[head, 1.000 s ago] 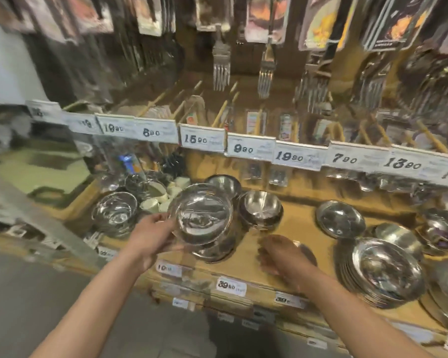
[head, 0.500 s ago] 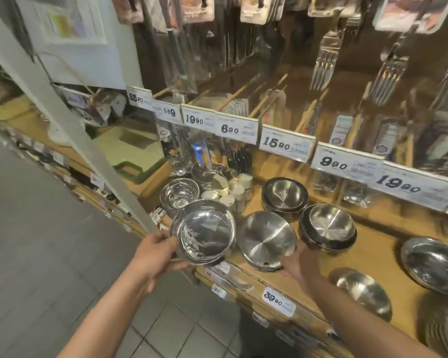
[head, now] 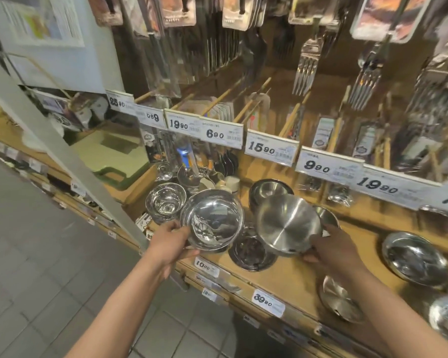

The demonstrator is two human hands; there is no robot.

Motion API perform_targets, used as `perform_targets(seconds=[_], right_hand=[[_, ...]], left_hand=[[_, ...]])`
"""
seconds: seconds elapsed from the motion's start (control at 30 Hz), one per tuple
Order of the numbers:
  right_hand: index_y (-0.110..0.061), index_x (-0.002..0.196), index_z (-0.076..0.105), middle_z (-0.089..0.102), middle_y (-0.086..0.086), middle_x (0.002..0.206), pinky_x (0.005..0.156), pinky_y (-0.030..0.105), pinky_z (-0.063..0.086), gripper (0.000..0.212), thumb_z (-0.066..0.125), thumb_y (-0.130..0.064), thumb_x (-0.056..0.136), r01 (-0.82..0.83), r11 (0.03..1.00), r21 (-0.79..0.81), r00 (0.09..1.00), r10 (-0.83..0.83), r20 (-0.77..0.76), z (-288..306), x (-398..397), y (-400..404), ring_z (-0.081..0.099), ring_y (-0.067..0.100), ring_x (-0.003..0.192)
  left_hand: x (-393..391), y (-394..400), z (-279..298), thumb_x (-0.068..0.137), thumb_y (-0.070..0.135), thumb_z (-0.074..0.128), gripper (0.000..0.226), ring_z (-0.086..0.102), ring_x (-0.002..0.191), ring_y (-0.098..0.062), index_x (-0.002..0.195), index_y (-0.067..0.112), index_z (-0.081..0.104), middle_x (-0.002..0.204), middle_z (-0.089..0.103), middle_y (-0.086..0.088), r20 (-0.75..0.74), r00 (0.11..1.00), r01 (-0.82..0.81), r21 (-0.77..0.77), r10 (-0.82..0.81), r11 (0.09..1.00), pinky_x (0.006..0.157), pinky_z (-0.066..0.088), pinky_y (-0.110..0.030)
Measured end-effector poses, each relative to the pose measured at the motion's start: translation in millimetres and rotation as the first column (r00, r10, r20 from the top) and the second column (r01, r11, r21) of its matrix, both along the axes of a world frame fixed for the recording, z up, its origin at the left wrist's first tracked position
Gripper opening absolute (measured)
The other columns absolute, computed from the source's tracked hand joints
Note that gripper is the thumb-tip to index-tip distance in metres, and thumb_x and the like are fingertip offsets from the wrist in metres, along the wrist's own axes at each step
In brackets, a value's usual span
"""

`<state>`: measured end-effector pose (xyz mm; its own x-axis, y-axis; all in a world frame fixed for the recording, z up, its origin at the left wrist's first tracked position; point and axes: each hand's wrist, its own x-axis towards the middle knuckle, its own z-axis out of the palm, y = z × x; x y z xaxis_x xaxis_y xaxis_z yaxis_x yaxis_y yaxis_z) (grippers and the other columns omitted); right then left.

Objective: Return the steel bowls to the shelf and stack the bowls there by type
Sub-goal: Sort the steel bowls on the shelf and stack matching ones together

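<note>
My left hand (head: 170, 242) grips the near rim of a polished steel bowl (head: 212, 220), held above the wooden shelf (head: 290, 277) with its inside tilted toward me. My right hand (head: 332, 248) holds a brushed steel bowl (head: 286, 223) by its right rim, tipped up so its inside faces left. Under the two bowls a flat steel dish (head: 251, 251) lies on the shelf. A stack of bowls (head: 268, 188) stands behind, and a shiny bowl stack (head: 164, 202) stands at the left.
More steel plates (head: 415, 258) and a lid-like dish (head: 340, 299) lie to the right on the shelf. Price tags (head: 269, 149) line a rail above, with forks and packaged utensils hanging behind. A slanted grey post (head: 62, 151) crosses the left. Tiled floor lies below.
My right hand has lifted the brushed bowl off the shelf and tipped it up. The left hand still holds the polished bowl. The view has swung left along the shelf.
</note>
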<state>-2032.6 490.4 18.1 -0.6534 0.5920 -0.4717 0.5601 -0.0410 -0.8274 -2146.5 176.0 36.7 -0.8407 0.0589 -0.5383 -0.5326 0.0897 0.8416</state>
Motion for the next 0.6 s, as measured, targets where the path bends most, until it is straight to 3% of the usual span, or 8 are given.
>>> perform_targets(seconds=[0.13, 0.27, 0.37, 0.43, 0.6], right_hand=[[-0.023, 0.121, 0.062, 0.076, 0.016, 0.089, 0.043, 0.024, 0.055, 0.039, 0.065, 0.001, 0.091, 0.130, 0.991, -0.009, 0.987, -0.130, -0.092, 14, 25, 25, 0.075, 0.028, 0.057], [-0.019, 0.131, 0.061, 0.078, 0.014, 0.090, 0.063, 0.039, 0.064, 0.042, 0.064, -0.001, 0.093, 0.183, 0.982, -0.052, 0.976, -0.188, -0.109, 12, 46, 37, 0.077, 0.032, 0.068], [-0.016, 0.134, 0.061, 0.078, 0.012, 0.090, 0.055, 0.029, 0.061, 0.045, 0.064, 0.001, 0.093, 0.225, 0.971, -0.085, 0.962, -0.235, -0.138, 8, 63, 41, 0.077, 0.029, 0.071], [-0.017, 0.138, 0.058, 0.077, 0.009, 0.093, 0.059, 0.031, 0.062, 0.048, 0.064, 0.001, 0.094, 0.243, 0.966, -0.087, 0.955, -0.254, -0.152, 6, 73, 42, 0.077, 0.024, 0.071], [-0.016, 0.139, 0.058, 0.076, 0.009, 0.095, 0.056, 0.030, 0.062, 0.050, 0.064, 0.002, 0.093, 0.261, 0.961, -0.090, 0.947, -0.273, -0.168, -1, 93, 43, 0.077, 0.024, 0.071]], left_hand=[[2, 33, -8, 0.099, 0.002, 0.055, 0.019, 0.077, 0.078, -0.027, 0.118, 0.002, 0.055, 0.116, 0.068, -0.020, 0.037, 0.999, 0.035, 0.026, -0.036, 0.999, 0.057, 0.063, -0.030], [9, 67, -27, 0.101, 0.005, 0.055, 0.008, 0.077, 0.082, -0.031, 0.107, 0.009, 0.057, 0.114, 0.069, -0.016, 0.033, 0.997, 0.076, -0.040, -0.075, 0.996, 0.058, 0.063, -0.031], [11, 83, -44, 0.099, 0.004, 0.058, 0.014, 0.075, 0.085, -0.032, 0.113, 0.003, 0.060, 0.114, 0.068, -0.016, 0.031, 0.995, 0.101, -0.096, -0.099, 0.990, 0.071, 0.065, -0.041], [11, 87, -55, 0.099, 0.004, 0.058, 0.015, 0.074, 0.081, -0.032, 0.114, 0.004, 0.060, 0.111, 0.069, -0.017, 0.022, 0.995, 0.099, -0.114, -0.097, 0.989, 0.066, 0.064, -0.040], [12, 91, -75, 0.098, 0.008, 0.059, 0.025, 0.074, 0.082, -0.033, 0.123, 0.006, 0.060, 0.111, 0.070, -0.015, 0.034, 0.994, 0.107, -0.207, -0.102, 0.973, 0.076, 0.064, -0.048]])
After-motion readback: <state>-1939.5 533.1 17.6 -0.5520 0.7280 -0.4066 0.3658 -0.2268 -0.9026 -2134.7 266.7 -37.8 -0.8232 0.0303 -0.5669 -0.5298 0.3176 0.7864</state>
